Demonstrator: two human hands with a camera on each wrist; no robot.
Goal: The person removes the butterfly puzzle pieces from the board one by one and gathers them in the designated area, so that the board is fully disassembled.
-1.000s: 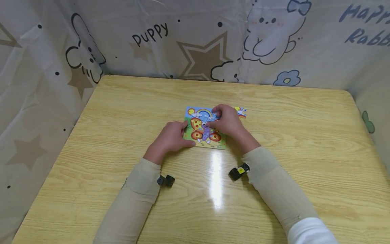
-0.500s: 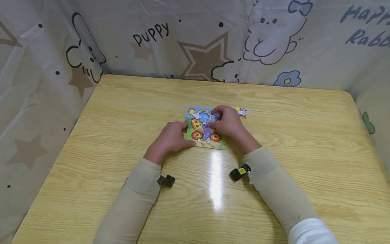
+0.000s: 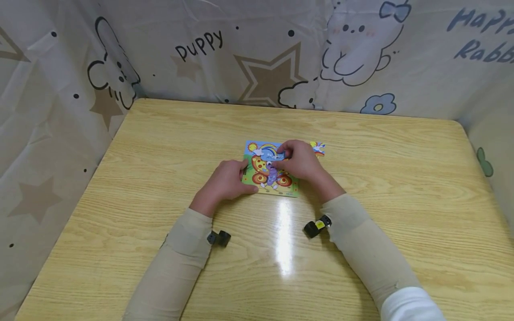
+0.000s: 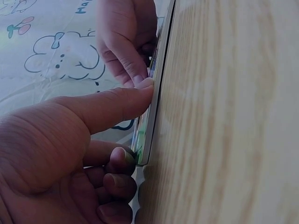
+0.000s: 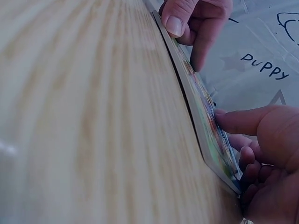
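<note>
Gripping the left side of a butterfly puzzle [image 3: 271,179] near the middle of the head frame, the left hand [image 3: 226,180] is set with its thumb stretched to the near edge and its fingers bent at the left edge. The right hand [image 3: 302,161] is placed over the puzzle's upper right part, its thumb and forefinger touching the printed face and the other fingers curled under the palm; whether a piece is pinched between them cannot be told. Tiny print is seen at the puzzle's lower right corner, too small to be read.

Beyond the right hand, a loose puzzle piece [image 3: 319,149] printed with a rainbow is partly covered by it. Beige sleeves [image 3: 168,263] are worn on both forearms, which are angled inward from the bottom of the frame. A small black camera is mounted at each wrist; on the right wrist camera [image 3: 312,228] a yellow label is carried, its text illegible.

The puzzle is laid flat on a wood-grain table [image 3: 401,178], bordered by a pale printed cloth [image 3: 160,76]. On it "puppy" can be read at upper left of centre, and "Happy Rabb", cut off by the frame, at upper right.
</note>
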